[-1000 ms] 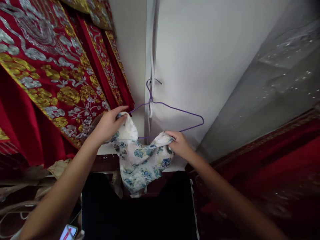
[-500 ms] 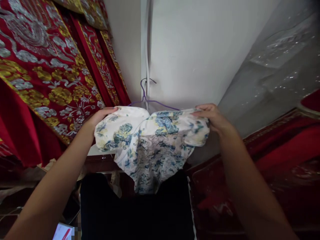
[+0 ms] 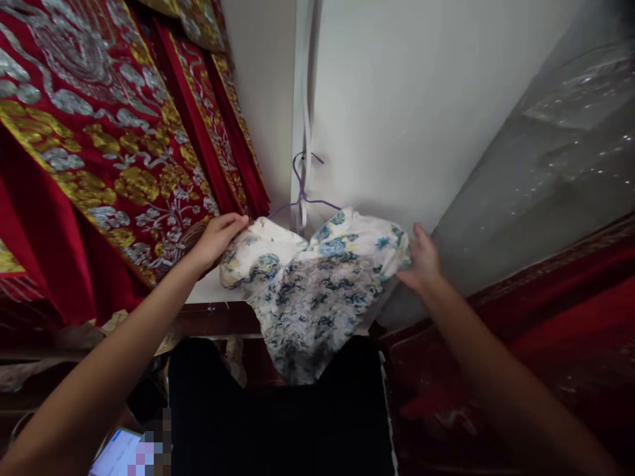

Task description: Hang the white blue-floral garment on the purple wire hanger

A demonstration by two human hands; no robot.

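Note:
A short-sleeved blouse point(image 3: 317, 291), white with blue, green and yellow flowers, hangs on a purple wire hanger point(image 3: 302, 195). The hanger's hook is up against a white upright on the wall, and its arms go down into the neckline. My left hand point(image 3: 223, 239) is closed, pinching the blouse at its left shoulder. At the other side, my right hand point(image 3: 423, 261) has the edge of the right sleeve between thumb and fingers. The blouse's lower end drapes toward my dark-clothed lap.
Red cloth point(image 3: 133, 158) with gold and silver embroidery hangs at the left. A white wall panel point(image 3: 397, 99) stands behind the hanger, with clear plastic sheeting point(image 3: 550, 158) on its right. Below left lies a lit phone point(image 3: 116, 453). More red fabric point(image 3: 570, 317) is at the right.
My right hand has slid from the top of the right shoulder down to the sleeve's edge. My left hand still pinches the left shoulder. The shoulders now slope down along the hanger, and the view has shifted slightly.

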